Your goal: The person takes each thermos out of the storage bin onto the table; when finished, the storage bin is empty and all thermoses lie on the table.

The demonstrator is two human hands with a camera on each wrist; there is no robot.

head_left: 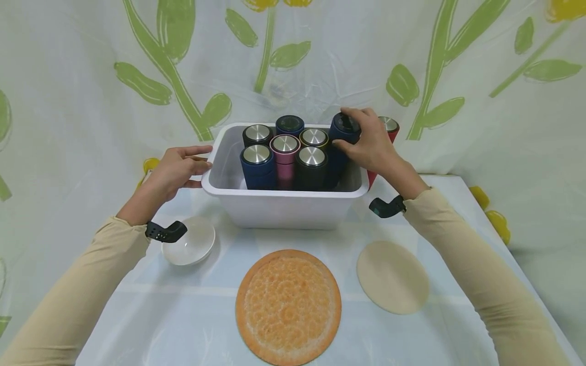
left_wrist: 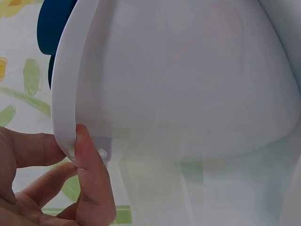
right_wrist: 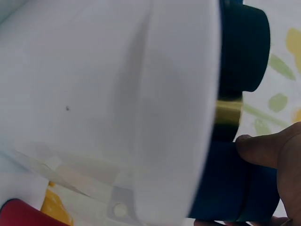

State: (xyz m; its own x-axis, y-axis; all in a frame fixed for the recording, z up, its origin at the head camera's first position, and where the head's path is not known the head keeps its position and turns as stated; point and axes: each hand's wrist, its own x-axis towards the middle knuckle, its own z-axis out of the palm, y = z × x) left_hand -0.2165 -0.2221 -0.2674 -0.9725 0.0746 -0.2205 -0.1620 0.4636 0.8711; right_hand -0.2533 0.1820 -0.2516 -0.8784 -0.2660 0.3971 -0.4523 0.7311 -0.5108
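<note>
A white plastic tub [head_left: 284, 209] stands at the back of the table with several vacuum flasks upright inside, some with brushed silver lids. My left hand [head_left: 174, 170] holds the tub's left rim; in the left wrist view its thumb and finger [left_wrist: 94, 183] lie on either side of the rim corner. My right hand [head_left: 372, 142] grips the top of a dark blue flask [head_left: 338, 157] at the tub's right end. This flask stands a little higher than its neighbours, and its base is hidden. Next to it are a black flask [head_left: 312, 170] and a pink flask [head_left: 285, 157].
A red flask [head_left: 389, 127] stands outside the tub, behind its right end. In front lie a round flatbread [head_left: 289, 305] in the middle and a beige disc [head_left: 392, 277] on the right. A white bowl [head_left: 194, 244] sits below my left wrist.
</note>
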